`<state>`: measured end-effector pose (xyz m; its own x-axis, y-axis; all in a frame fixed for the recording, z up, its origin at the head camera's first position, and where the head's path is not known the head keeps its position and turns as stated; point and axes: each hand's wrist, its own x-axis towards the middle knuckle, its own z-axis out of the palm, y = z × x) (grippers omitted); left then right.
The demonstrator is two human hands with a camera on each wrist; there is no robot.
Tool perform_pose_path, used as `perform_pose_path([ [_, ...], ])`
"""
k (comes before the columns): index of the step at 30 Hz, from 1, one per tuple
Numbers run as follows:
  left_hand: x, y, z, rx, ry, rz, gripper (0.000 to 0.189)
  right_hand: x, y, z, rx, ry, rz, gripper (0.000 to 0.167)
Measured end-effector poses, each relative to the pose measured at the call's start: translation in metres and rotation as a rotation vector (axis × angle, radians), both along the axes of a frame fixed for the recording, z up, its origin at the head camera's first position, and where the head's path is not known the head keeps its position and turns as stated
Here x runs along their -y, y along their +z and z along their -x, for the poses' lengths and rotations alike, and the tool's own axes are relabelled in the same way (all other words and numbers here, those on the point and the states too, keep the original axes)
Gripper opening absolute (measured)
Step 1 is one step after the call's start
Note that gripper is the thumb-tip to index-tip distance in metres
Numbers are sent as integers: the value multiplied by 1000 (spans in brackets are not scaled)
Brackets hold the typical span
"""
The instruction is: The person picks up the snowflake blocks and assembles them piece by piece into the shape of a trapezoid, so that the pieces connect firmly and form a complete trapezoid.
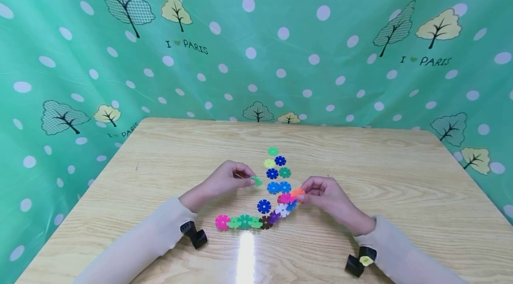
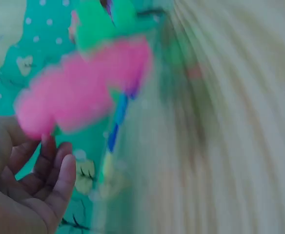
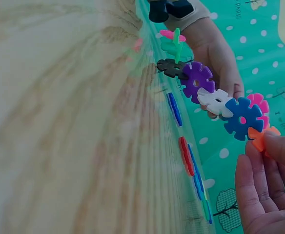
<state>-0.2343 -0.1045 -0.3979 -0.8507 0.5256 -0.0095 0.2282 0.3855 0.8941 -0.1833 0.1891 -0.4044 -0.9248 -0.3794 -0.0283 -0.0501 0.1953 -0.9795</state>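
Note:
In the head view, my left hand (image 1: 226, 181) pinches a light green notched disc (image 1: 258, 181) by its edge. My right hand (image 1: 330, 197) pinches an orange notched disc (image 1: 298, 192) between thumb and fingers. That orange piece ends a curved chain of interlocked discs, with a blue disc (image 3: 243, 119), a white disc (image 3: 215, 101), a purple disc (image 3: 197, 82) and a dark disc (image 1: 266, 222). Green discs and a pink disc (image 1: 222, 222) form its left end. In the left wrist view, the blurred pink disc largely hides what the left fingers pinch.
Beyond the chain lie several loose discs on the wooden table (image 1: 180, 141): a green disc (image 1: 273, 152), a yellow disc (image 1: 269, 163), two light blue discs (image 1: 274, 187) and a dark blue disc (image 1: 264, 206), among others. A green dotted curtain (image 1: 256, 30) hangs behind the table.

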Motion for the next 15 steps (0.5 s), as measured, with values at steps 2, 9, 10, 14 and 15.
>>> perform_pose_path([
  [2, -3, 4, -5, 7, -7, -33, 14, 0, -1, 0, -3, 4, 6, 25],
  [9, -19, 13, -30, 29, -67, -101, 14, 0, -1, 0, -16, 18, 1, 24],
  [10, -21, 14, -33, 31, -71, -104, 13, 0, -1, 0, -16, 17, -2, 24],
  [14, -28, 15, -40, 14, -63, -104, 11, 0, 0, 0, -15, 13, -22, 24],
  [15, -29, 15, -41, 13, -55, -106, 11, 0, 0, 0, -16, 13, -23, 24],
])
